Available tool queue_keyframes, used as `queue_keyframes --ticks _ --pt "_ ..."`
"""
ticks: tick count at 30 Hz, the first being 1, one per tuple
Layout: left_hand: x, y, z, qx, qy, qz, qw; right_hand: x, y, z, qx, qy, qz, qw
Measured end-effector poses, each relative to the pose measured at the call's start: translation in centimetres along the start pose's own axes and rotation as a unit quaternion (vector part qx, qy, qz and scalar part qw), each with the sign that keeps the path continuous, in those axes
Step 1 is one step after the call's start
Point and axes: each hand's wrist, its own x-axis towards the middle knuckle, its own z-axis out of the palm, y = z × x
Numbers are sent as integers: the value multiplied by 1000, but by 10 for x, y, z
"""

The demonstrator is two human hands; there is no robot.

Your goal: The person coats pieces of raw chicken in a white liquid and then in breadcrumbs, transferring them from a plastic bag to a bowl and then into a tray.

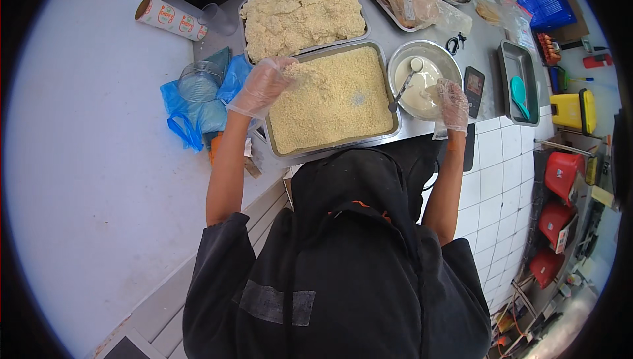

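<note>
My gloved left hand (264,82) is over the upper-left corner of a metal tray of pale crumbs (330,108), fingers curled beside a small crumb-covered lump (300,72); what they grip is unclear. My gloved right hand (450,102) is at the right rim of a steel bowl of creamy batter (419,59), fingers bent round something pale that I cannot make out. A dark-handled ladle (405,85) lies across the bowl's left side. Behind the crumb tray, another tray holds heaped breaded pieces (303,13).
Blue plastic bags (181,118), a paper roll (168,19), black scissors (455,44), a dark device (473,90), a tray with a teal scoop (518,95) and bagged food (415,6) surround the work. A yellow container (572,110) and red stools (560,174) stand at the right.
</note>
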Motion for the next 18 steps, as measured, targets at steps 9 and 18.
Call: queue_keyframes --ticks 9,18 --pt "22 -9 -42 2 -16 -10 1000 1 3 2 -31 8 -18 999" --pt "113 -70 -102 56 -88 -87 991 -8 -19 -8 -107 22 -8 994"
